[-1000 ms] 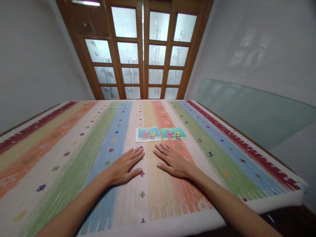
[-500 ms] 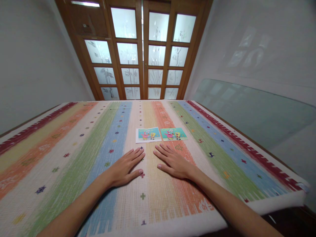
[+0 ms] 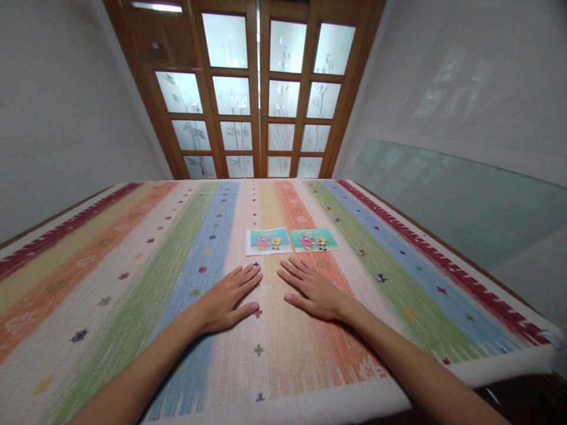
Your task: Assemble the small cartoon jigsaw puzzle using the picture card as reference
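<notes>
My left hand (image 3: 228,300) lies flat, palm down, on the striped tablecloth (image 3: 287,348), its fingers stretched and the thumb apart. Across from it my right hand (image 3: 316,291) rests the same way, holding nothing. Just beyond the fingertips are two cartoon pictures side by side. The left picture (image 3: 269,241) has a white border and shows a pink starfish figure and a yellow square one on blue. The right picture (image 3: 314,240) shows similar figures on a greener ground, without a wide white border. Neither hand touches the pictures.
The cloth covers a large table whose near edge has a white hem (image 3: 345,401). Behind stands a wooden door (image 3: 261,88) with frosted panes. A pale glass panel (image 3: 443,195) leans along the right wall, and a grey wall (image 3: 57,100) is on the left.
The whole view has shifted very slightly, with everything a little further right. My hands and the two pictures keep their places on the cloth.
</notes>
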Demonstrator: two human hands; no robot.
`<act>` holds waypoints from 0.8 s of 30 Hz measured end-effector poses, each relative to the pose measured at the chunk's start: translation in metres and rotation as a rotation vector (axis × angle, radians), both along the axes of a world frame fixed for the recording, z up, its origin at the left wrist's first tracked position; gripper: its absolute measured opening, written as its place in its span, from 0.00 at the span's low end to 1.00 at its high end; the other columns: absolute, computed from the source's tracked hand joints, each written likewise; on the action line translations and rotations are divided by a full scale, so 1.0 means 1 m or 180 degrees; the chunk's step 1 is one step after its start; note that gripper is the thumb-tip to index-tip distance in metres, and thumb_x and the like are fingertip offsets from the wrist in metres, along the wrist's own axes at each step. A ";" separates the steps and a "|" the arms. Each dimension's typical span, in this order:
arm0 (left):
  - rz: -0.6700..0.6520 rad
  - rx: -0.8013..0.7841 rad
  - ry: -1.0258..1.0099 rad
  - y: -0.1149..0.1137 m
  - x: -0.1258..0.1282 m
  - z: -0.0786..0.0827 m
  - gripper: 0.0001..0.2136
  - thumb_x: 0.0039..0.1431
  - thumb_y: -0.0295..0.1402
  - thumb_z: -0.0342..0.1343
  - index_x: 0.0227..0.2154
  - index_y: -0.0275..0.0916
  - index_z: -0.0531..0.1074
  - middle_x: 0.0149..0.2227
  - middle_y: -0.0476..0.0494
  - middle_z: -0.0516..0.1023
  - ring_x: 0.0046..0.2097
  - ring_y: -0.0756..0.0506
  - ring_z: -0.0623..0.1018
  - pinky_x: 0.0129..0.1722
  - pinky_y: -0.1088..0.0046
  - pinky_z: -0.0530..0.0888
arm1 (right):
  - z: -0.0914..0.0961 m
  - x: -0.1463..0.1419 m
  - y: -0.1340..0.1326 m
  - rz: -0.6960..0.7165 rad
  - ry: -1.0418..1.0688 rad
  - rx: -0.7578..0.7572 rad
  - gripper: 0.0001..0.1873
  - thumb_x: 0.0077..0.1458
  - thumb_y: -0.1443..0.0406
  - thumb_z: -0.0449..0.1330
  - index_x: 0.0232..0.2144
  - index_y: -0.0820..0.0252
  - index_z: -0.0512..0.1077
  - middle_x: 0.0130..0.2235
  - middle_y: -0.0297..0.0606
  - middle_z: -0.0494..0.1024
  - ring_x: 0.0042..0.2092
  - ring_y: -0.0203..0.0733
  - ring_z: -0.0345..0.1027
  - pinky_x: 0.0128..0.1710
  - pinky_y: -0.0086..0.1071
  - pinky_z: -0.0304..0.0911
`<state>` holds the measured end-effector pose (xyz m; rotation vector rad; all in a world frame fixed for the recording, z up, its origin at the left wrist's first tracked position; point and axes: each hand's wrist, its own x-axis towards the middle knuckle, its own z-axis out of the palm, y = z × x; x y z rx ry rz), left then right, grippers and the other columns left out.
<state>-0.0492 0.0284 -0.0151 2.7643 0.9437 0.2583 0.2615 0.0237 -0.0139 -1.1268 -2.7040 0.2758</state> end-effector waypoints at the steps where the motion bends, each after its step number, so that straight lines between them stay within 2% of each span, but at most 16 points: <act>1: -0.0014 0.0014 -0.0007 0.000 0.000 0.000 0.32 0.74 0.50 0.44 0.74 0.45 0.44 0.74 0.39 0.47 0.74 0.38 0.50 0.73 0.49 0.51 | 0.000 0.000 0.000 0.0001 -0.0015 -0.0007 0.35 0.71 0.48 0.48 0.72 0.58 0.54 0.74 0.46 0.49 0.75 0.55 0.37 0.73 0.57 0.39; 16: -0.0026 0.0072 -0.0036 0.001 0.000 -0.003 0.32 0.74 0.49 0.45 0.74 0.46 0.43 0.74 0.39 0.48 0.74 0.37 0.51 0.73 0.47 0.49 | 0.002 0.000 -0.001 -0.0035 0.0023 -0.0041 0.35 0.71 0.47 0.49 0.73 0.53 0.53 0.74 0.42 0.51 0.75 0.55 0.37 0.73 0.57 0.39; 24: -0.0043 0.0071 -0.0056 0.001 0.000 -0.002 0.32 0.74 0.49 0.45 0.74 0.47 0.42 0.75 0.40 0.47 0.74 0.37 0.50 0.73 0.48 0.48 | 0.002 0.000 -0.001 -0.0016 0.0013 -0.0034 0.35 0.72 0.48 0.48 0.73 0.55 0.53 0.74 0.43 0.49 0.75 0.55 0.36 0.73 0.58 0.39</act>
